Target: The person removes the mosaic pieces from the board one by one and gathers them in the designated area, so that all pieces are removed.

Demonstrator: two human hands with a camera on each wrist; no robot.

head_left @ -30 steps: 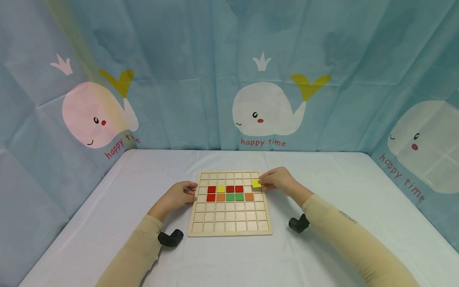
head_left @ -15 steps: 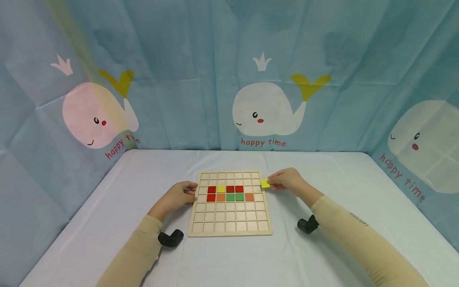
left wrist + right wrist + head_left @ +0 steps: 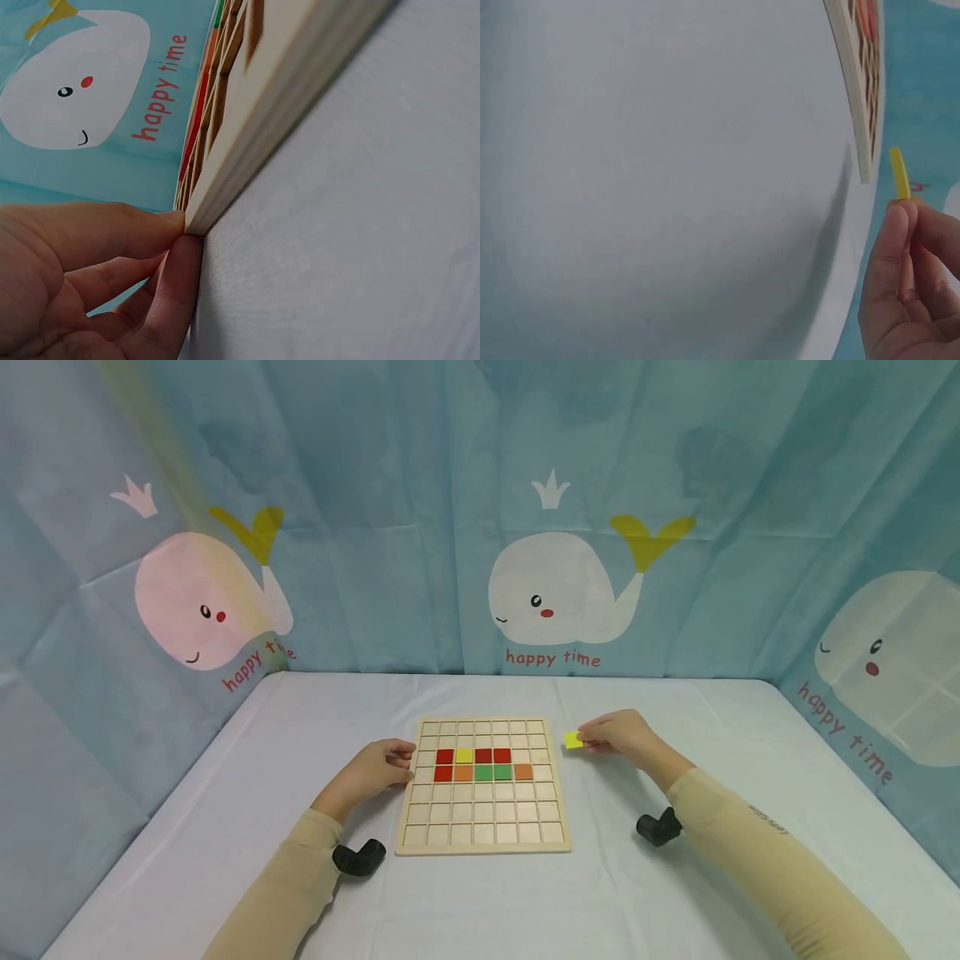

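A square wooden grid board point(image 3: 483, 835) lies flat on the table, with several coloured tiles in two rows near its middle. One row has red tiles point(image 3: 445, 757) and a yellow one point(image 3: 464, 756); the row in front has red, orange point(image 3: 463, 772) and green point(image 3: 483, 772). My left hand point(image 3: 372, 772) holds the board's left edge with thumb and fingertips, seen close in the left wrist view. To the right of the board, my right hand point(image 3: 619, 734) pinches a yellow tile point(image 3: 900, 172) by one end, raised above the table and apart from the board.
A white cloth covers the table point(image 3: 480, 910). Behind it hangs a blue curtain point(image 3: 390, 593) printed with whales. Black curved pieces point(image 3: 360, 857) point(image 3: 660, 827) sit at both wrists, close above the tabletop.
My right hand has moved rightward with the yellow tile, from over the board's right columns to beyond its edge. The left hand stays at the board's left edge.
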